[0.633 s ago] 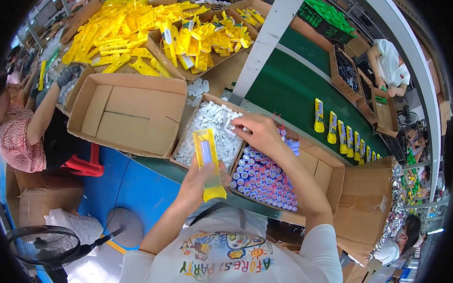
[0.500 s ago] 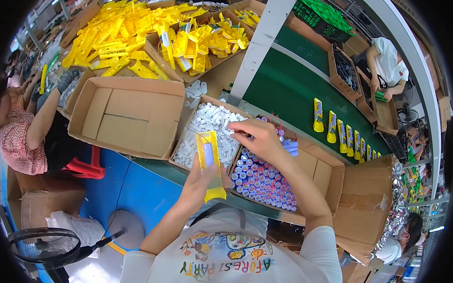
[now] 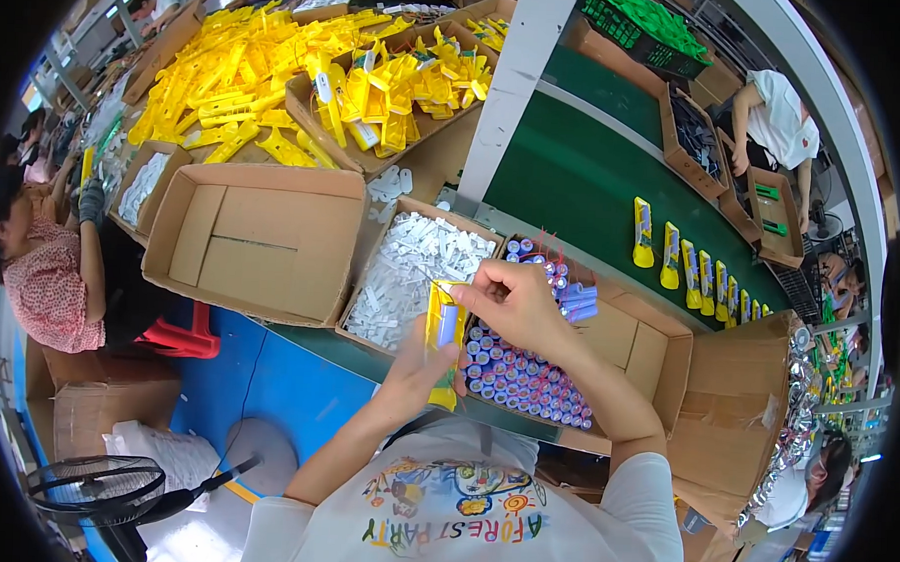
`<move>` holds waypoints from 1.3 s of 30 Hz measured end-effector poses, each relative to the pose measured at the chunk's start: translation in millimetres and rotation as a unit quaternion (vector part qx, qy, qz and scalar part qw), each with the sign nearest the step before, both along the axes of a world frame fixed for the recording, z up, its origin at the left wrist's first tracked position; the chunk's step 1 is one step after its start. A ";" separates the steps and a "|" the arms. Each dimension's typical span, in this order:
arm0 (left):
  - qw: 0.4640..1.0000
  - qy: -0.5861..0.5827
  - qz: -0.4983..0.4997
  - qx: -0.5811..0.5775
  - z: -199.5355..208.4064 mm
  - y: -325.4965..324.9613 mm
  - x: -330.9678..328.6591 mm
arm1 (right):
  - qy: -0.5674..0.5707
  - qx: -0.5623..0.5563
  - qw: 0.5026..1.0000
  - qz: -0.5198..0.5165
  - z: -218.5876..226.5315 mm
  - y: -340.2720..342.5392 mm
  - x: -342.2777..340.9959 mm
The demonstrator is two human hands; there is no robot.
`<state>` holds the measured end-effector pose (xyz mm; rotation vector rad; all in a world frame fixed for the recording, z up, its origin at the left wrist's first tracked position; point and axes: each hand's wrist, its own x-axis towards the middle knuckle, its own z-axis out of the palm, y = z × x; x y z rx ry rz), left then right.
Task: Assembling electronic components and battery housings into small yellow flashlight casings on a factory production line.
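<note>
My left hand [image 3: 407, 379] is closed round a yellow plastic casing [image 3: 448, 293], held upright in front of my body. Inside the casing lies a purple cylindrical battery [image 3: 447, 326]. At the casing's upper end, my right hand [image 3: 521, 301] has thumb and index finger pinched together; whatever is between them is too small to make out. Under and behind the casing is a cardboard box of small white plastic parts [image 3: 396, 264]. Below my right hand, a box holds many upright purple batteries [image 3: 526, 378] with red wires.
An open cardboard box [image 3: 258, 245] stands to the left. Yellow casings [image 3: 219, 85] are heaped at the far left. Filled yellow units [image 3: 671, 254] line the green conveyor [image 3: 573, 176]. A metal post [image 3: 506, 95] rises ahead. A fan [image 3: 101, 492] stands lower left; co-workers sit on both sides.
My left hand has brought the casing rightward, and my right hand now meets its top end instead of hovering over the white parts. The left co-worker's gloved hand has left the box of white parts.
</note>
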<state>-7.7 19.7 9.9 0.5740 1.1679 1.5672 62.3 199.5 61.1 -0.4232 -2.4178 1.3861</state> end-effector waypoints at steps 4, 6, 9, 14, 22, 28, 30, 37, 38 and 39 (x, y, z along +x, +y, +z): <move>0.998 -0.014 -0.052 0.025 8.1 2.8 -7.6 | -0.021 0.057 0.998 -0.032 7.3 3.3 4.3; 0.997 -0.046 -0.061 0.024 10.5 8.3 -8.2 | 0.033 0.070 0.996 -0.039 9.2 5.8 4.6; 0.991 0.055 -0.118 0.043 -4.6 21.3 -0.5 | 0.069 0.098 0.993 -0.007 5.7 25.0 16.8; 0.948 0.224 0.227 0.018 22.2 -20.0 -28.2 | 0.139 0.299 0.910 -0.252 -16.0 215.1 25.7; 0.703 0.279 0.649 -0.087 -60.3 -65.1 -102.3 | -0.101 0.421 0.857 -0.279 -151.9 395.0 74.3; 0.866 0.132 0.448 -0.181 -89.8 -117.9 -123.4 | 0.062 0.388 0.861 -0.324 -105.9 352.4 47.5; 0.870 0.035 0.462 -0.168 -47.2 -79.4 -106.0 | 0.118 0.253 0.922 -0.268 -84.2 323.1 53.1; 0.816 0.053 0.573 -0.061 6.7 -117.4 -79.1 | 0.228 0.027 0.973 -0.034 8.4 135.7 -79.5; 0.814 0.076 0.576 -0.016 7.6 -120.3 -90.4 | 0.262 0.040 0.964 -0.027 7.9 126.0 -96.3; 0.812 0.098 0.575 0.029 8.6 -120.1 -106.9 | 0.273 0.019 0.961 -0.048 8.7 117.5 -107.9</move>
